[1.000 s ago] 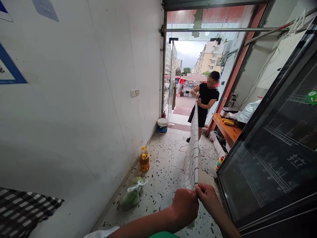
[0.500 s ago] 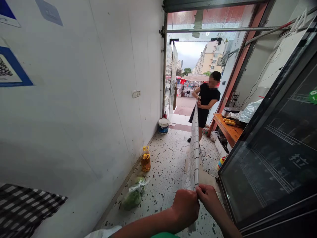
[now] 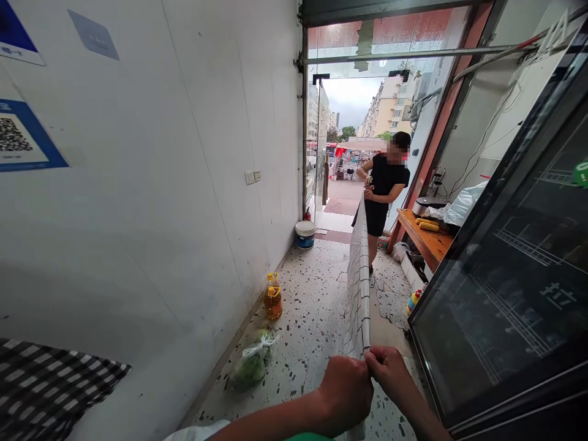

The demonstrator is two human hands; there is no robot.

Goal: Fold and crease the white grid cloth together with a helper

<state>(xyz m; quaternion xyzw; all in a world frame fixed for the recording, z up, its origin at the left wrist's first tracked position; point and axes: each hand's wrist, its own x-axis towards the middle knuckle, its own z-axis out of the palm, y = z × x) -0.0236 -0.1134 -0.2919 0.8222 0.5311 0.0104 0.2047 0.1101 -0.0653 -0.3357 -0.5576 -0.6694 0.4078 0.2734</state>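
— Head view, hands?
— Left hand [image 3: 345, 392] and right hand [image 3: 390, 373] side by side, fingers closed, pinching near end of checked sheet [image 3: 359, 288].
— Sheet position?
— Folded lengthwise, stretched above terrazzo floor [image 3: 312, 306]; far end gripped by person in black [image 3: 383, 184] near doorway.
— Surroundings?
— Oil bottle [image 3: 272, 297] and bagged greens [image 3: 252, 362] along white wall [image 3: 160, 214]; dark glass cabinet [image 3: 505, 294] at right.

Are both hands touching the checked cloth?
Touching. The head view shows the left hand and the right hand pinching the checked cloth at its near edge.
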